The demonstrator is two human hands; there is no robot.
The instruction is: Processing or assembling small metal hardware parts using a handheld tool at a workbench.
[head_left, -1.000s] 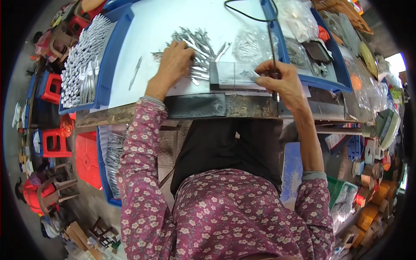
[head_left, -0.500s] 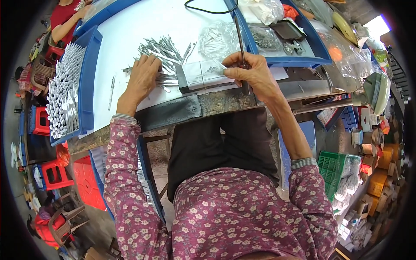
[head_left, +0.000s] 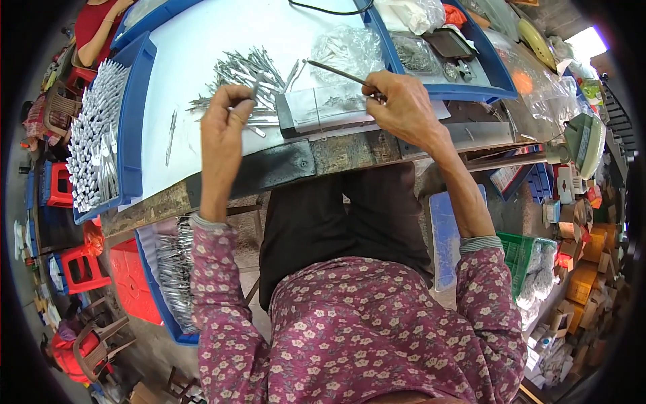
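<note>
Our left hand point(head_left: 225, 118) pinches one small silver metal piece point(head_left: 254, 87) between closed fingertips, raised just above the loose pile of silver metal pieces point(head_left: 245, 71); a slack pinch could drop it back among them. Our right hand point(head_left: 404, 108) is closed around a thin dark metal rod point(head_left: 336, 72), which could slip off the grey metal block point(head_left: 323, 108) beneath it.

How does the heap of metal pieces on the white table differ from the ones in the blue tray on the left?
The loose heap lies jumbled, pieces crossing at all angles; the pieces in the blue tray lie packed in neat rows. The heap sits just beyond the left hand; the tray lies off to that hand's left. Both hold slim, silvery metal pieces.
</note>
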